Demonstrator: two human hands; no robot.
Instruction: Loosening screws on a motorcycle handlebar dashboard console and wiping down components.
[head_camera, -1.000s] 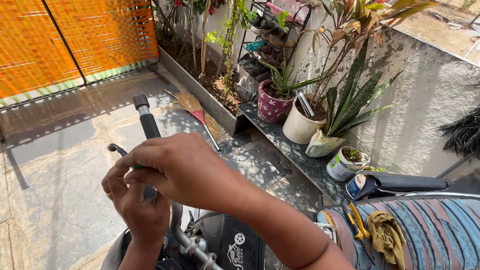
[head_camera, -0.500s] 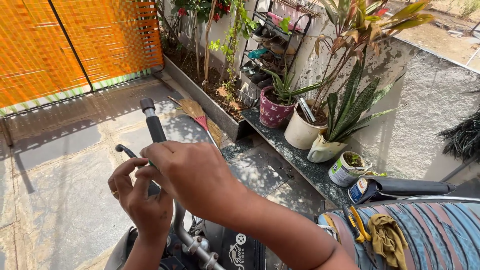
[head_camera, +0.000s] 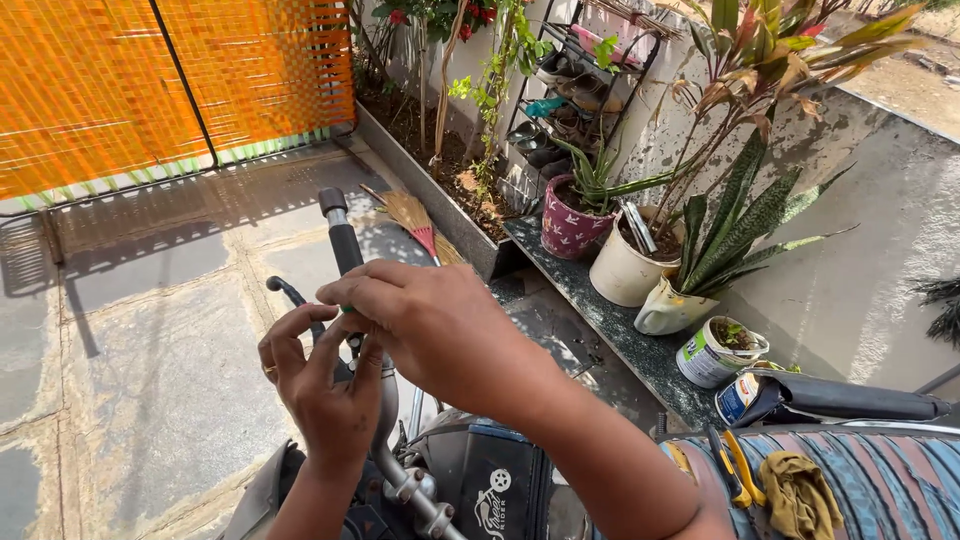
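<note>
Both my hands work at a motorcycle handlebar (head_camera: 345, 250) with a black grip and a black lever (head_camera: 290, 296) beside it. My right hand (head_camera: 430, 325) reaches across from the right, its fingertips pinching a small green thing (head_camera: 347, 309) against the bar just below the grip. My left hand (head_camera: 320, 385) comes up from below, fingers curled around the bar near the same spot. The small green thing is mostly hidden by my fingers.
The bike's black tank (head_camera: 490, 480) and striped seat (head_camera: 880, 490) with pliers (head_camera: 735, 465) and a yellow rag (head_camera: 800, 495) lie lower right. Potted plants (head_camera: 640, 260) stand on a ledge, a broom (head_camera: 415, 220) lies on the paved floor, an orange screen (head_camera: 150, 80) stands behind.
The view has shifted a little; both hands stay on the handlebar, with my right hand's fingers moving slightly lower along the bar below the grip.
</note>
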